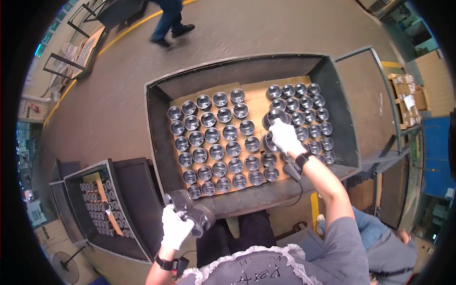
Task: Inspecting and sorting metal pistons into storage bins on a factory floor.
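Rows of metal pistons [216,151] stand crown-up on brown cardboard [256,109] in a deep grey metal bin [156,121]. My left hand [175,227], in a white glove, is closed around two pistons [201,219] outside the bin's near left corner; their ringed sides show. Over the gap between the left and right groups, my white-gloved right hand [286,137] grips a piston [275,117] that looks larger and higher than those around it. A second piston [270,141] is beside that hand, partly hidden by it and seemingly held too.
A second bin [109,164] with more pistons stands at the lower left. A dark device [292,172] with a cable lies at the near rim. One person [170,21] walks beyond the bin; another [380,242] is low at the right. Cartons [404,102] sit far right.
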Demonstrator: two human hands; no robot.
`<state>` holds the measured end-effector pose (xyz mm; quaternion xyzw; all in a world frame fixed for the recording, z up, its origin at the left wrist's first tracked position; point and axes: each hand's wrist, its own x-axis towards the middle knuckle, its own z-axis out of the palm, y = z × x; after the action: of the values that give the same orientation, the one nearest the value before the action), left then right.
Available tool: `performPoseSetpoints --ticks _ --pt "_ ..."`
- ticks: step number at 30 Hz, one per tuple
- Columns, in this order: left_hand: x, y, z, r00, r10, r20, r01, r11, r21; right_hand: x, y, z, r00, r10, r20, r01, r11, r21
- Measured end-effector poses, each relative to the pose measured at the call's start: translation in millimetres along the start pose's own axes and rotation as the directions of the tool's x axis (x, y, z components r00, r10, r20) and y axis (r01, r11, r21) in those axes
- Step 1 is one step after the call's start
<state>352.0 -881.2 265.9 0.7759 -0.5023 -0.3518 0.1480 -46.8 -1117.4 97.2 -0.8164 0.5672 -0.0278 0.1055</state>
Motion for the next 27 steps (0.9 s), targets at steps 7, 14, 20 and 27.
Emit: performPoseSetpoints --ticks 7,14,20,27 --pt "27 30 100 0.992 -0.079 0.100 0.114 0.899 -0.423 108 122 170 0.950 0.270 0.159 -0.308 0.897 0.316" --pt "72 70 154 0.973 -0.162 0.163 0.220 0.865 -0.450 126 95 243 0.805 0.439 0.399 -0.589 0.670 0.452" --pt "134 76 183 0.981 -0.004 0.193 -0.064 0.937 0.344 94 24 75 0.902 -0.244 0.357 0.035 0.864 0.502" --pt "189 106 211 0.995 0.024 0.094 -0.046 0.970 0.239 25 -19 52 0.574 -0.567 0.590 -0.191 0.608 0.770"
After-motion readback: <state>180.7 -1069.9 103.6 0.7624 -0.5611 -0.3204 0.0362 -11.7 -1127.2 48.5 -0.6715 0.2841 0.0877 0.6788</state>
